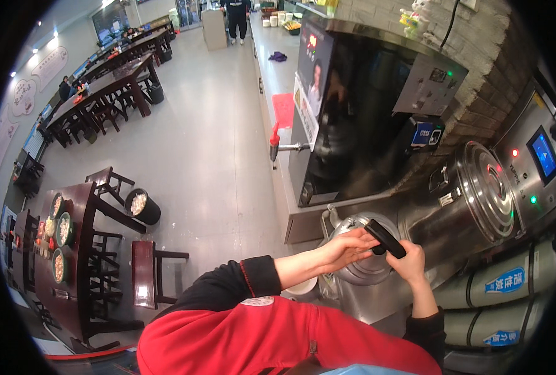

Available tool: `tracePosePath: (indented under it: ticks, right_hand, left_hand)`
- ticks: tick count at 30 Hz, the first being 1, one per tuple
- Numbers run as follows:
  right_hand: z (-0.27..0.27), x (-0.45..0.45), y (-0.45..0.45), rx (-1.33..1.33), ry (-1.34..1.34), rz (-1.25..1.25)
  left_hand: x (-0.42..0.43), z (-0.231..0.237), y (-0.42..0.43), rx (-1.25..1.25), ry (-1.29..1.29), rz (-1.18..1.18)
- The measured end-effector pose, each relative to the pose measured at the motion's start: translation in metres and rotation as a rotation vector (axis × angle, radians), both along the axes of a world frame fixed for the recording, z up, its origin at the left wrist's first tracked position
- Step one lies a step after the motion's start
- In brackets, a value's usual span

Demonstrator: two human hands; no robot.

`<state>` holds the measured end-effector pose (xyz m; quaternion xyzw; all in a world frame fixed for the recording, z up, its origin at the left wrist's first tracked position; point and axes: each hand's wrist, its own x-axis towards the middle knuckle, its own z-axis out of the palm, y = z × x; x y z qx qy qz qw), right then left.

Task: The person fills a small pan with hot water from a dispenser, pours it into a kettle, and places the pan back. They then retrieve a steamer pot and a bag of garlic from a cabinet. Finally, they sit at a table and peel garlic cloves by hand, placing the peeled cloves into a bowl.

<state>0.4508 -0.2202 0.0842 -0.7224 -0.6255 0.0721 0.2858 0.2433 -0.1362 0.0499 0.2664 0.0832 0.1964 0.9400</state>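
Note:
A metal kettle [360,276] stands on the stainless steel counter [369,304] before me, its spout pointing away. My right hand [409,260] is closed around one end of the kettle's black handle [384,238], which arches over the lid. My left hand [350,251] reaches in from the other side, above the kettle. Its fingers are extended close to the handle and the lid knob; whether they touch is hard to tell. Part of the lid is hidden by both hands. A white container [301,287] shows partly beneath my left forearm.
A black water dispenser [362,122] with a red-handled tap [274,143] stands beyond the kettle. On the right are a lidded steel drum [489,192], a control panel [535,164] and filter cylinders [507,281]. A bench [144,274], bin [143,206] and table [78,300] with bowls are at left.

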Motion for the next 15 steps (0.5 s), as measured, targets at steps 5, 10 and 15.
tracePosePath:
  ticks: [5, 10, 15]
  right_hand:
    - [0.023, -0.059, 0.000, -0.087, -0.010, 0.129]
    - [0.015, -0.157, 0.022, -0.173, 0.069, 0.182]
    - [-0.017, -0.287, 0.063, -0.210, 0.101, 0.173]
  left_hand:
    - [-0.078, 0.007, -0.013, 0.036, -0.133, -0.010]
    - [-0.178, -0.011, -0.005, 0.036, -0.179, 0.063]
    - [-0.302, -0.033, 0.026, 0.029, -0.147, 0.175]
